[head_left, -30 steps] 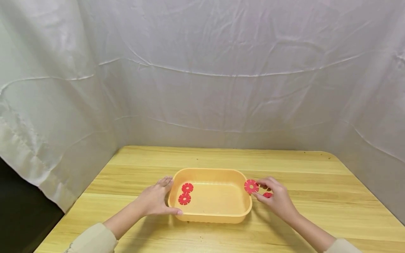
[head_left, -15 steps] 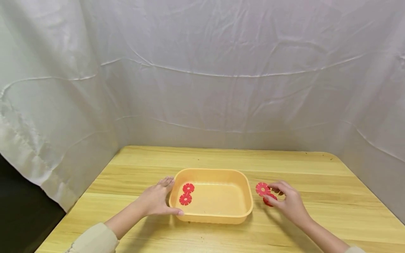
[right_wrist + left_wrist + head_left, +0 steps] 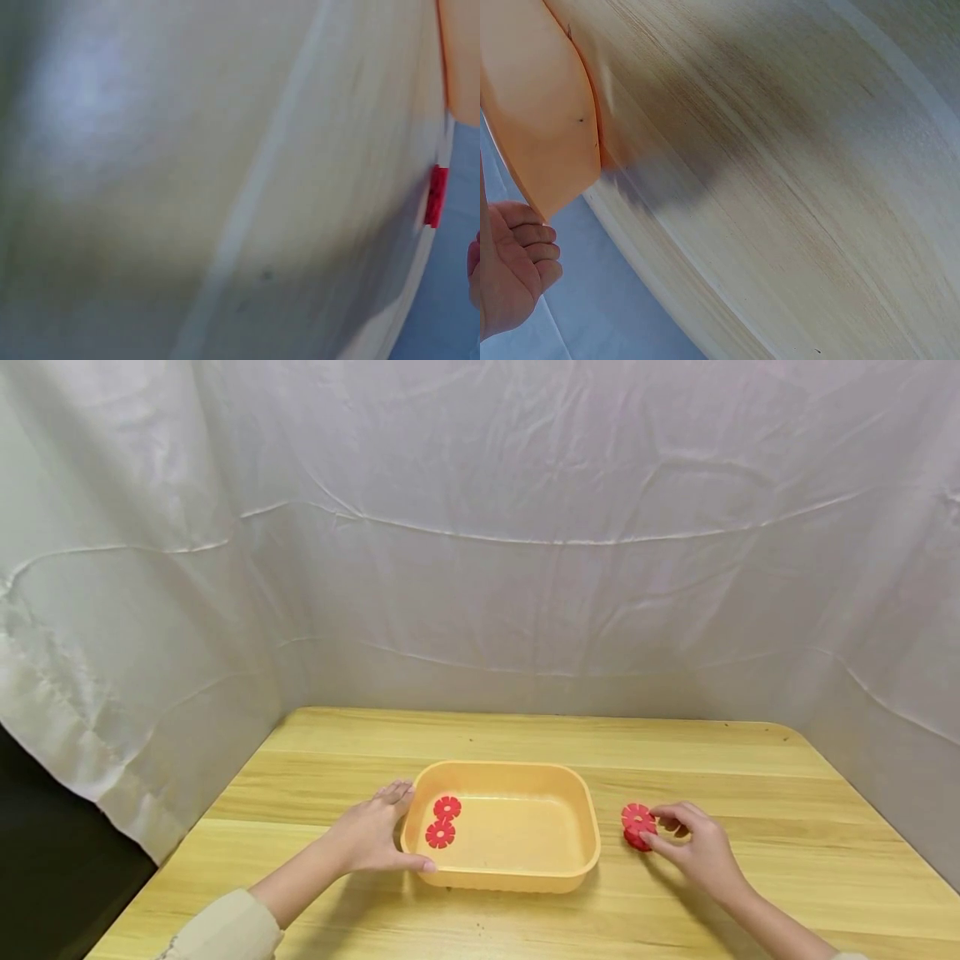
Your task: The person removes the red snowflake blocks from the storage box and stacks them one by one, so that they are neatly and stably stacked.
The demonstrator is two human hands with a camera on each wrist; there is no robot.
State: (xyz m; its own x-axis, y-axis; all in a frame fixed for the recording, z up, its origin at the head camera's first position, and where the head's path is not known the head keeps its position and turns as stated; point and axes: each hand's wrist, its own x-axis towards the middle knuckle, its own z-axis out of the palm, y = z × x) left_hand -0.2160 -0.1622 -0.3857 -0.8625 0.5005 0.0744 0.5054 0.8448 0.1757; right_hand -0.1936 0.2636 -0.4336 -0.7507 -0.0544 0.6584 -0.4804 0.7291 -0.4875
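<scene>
My left hand (image 3: 372,833) grips the left end of a yellow-orange plastic tray (image 3: 517,882), thumb at its front corner and fingers along its side. In the left wrist view those fingers (image 3: 536,244) bend against the tray's outer wall (image 3: 544,135). Two red notched plastic discs (image 3: 440,834) lie inside the tray at the left. To its right, my right hand (image 3: 703,847) pinches another red disc (image 3: 637,815) between thumb and fingertips, close over more red discs (image 3: 637,838) on the table. The right wrist view catches red discs (image 3: 436,196) edge-on; most of that hand is out of frame.
The wooden table (image 3: 480,739) has pale fabric (image 3: 555,593) hanging behind it and at both sides. A dark area (image 3: 52,852) shows past the fabric at the left.
My right hand has moved with its disc from the tray's right rim, right and down to the red discs on the table. My left hand has stayed on the tray.
</scene>
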